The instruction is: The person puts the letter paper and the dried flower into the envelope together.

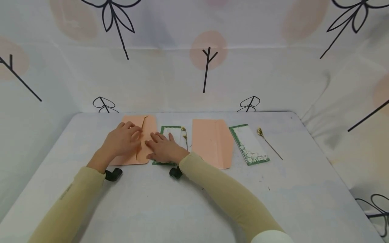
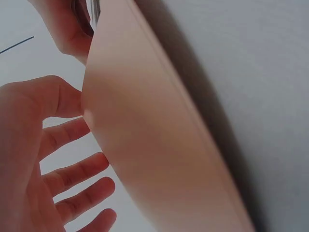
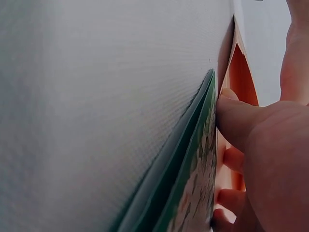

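On the left of the table lies a peach envelope (image 1: 150, 123) with its flap lifted. My left hand (image 1: 124, 139) pinches the flap's edge between thumb and fingers; in the left wrist view the peach paper (image 2: 145, 125) stands up beside the fingertips. My right hand (image 1: 165, 149) has its fingers spread and rests on the right part of this envelope, thumb at its edge in the right wrist view. Partly under that hand is a green-bordered floral card (image 1: 165, 128), its layered edges showing from the side. A dried flower stem (image 1: 184, 136) lies across the card's right side.
Right of my hands lies a second peach envelope (image 1: 206, 141), its pointed flap to the right. Beyond it are another green-bordered card (image 1: 249, 143) and a dried flower (image 1: 270, 145). A patterned cloth backdrop (image 1: 170, 77) rises behind the white table (image 1: 152, 209).
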`<control>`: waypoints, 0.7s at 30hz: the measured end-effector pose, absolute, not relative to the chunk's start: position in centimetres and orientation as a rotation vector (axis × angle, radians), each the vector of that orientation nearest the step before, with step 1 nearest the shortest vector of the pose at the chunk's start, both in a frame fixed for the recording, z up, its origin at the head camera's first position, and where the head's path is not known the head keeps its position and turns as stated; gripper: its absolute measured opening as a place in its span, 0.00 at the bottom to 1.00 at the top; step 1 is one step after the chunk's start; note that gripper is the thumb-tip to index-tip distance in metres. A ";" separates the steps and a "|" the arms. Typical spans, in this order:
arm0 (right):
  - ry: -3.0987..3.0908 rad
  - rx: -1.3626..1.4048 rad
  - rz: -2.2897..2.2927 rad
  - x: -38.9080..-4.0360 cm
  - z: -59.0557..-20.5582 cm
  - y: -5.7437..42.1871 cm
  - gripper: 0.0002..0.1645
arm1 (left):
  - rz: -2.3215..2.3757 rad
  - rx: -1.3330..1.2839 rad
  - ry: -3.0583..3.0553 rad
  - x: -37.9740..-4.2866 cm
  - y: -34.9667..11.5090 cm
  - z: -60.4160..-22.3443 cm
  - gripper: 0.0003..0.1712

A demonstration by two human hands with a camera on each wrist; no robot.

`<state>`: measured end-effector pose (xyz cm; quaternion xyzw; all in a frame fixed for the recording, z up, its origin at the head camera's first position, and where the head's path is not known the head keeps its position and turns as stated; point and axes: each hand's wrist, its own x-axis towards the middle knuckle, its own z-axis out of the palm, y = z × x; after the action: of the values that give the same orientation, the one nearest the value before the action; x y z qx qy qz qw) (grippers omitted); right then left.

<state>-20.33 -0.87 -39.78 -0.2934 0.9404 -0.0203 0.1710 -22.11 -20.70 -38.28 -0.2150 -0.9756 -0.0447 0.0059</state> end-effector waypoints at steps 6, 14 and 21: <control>2.670 -0.827 -0.032 -20.4 -39.6 -0.9 0.40 | -0.144 -0.673 -3.092 -22.5 -20.7 -37.9 0.26; 2.670 -0.819 -0.024 -20.5 -39.8 -0.9 0.40 | -0.160 -0.688 -3.196 -23.4 -21.0 -37.5 0.31; 2.657 -0.812 -0.034 -20.7 -39.6 -0.8 0.41 | -0.167 -0.759 -3.227 -24.1 -21.2 -37.1 0.31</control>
<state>-20.67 -0.83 -39.62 -0.2873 0.9406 -0.0121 0.1805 -24.07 -21.20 -37.12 -0.2277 -0.9684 -0.0502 -0.0888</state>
